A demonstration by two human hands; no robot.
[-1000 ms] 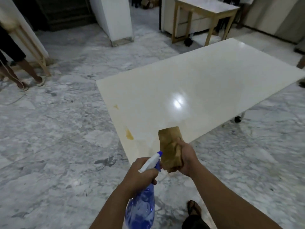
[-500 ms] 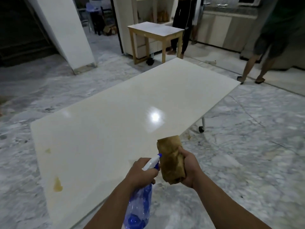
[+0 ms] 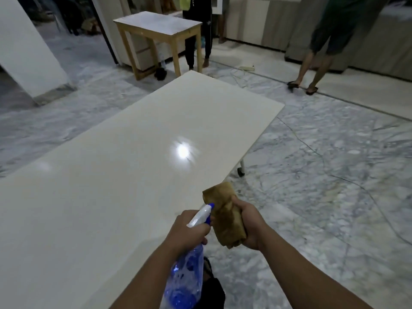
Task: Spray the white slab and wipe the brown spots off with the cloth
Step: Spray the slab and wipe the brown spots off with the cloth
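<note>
The white slab (image 3: 124, 166) fills the left and middle of the view, glossy, with a lamp's glare on it. No brown spots show on the part in view. My left hand (image 3: 187, 230) grips a clear blue spray bottle (image 3: 185, 284) by its white trigger head, nozzle pointing up and right over the slab's near edge. My right hand (image 3: 249, 224) holds a folded brown cloth (image 3: 225, 217) upright just right of the nozzle, at the slab's right edge.
A caster leg (image 3: 242, 168) shows under the slab's right edge. A small wooden table (image 3: 160, 30) stands beyond the far corner. Two people's legs (image 3: 198, 47) (image 3: 312, 63) stand at the back. A white pillar (image 3: 26, 47) rises at far left. A cable (image 3: 240, 72) crosses the marble floor.
The view has swung to the right: the slab slid left in the picture and its two brown spots went out of view. Both hands kept their grips and poses.
</note>
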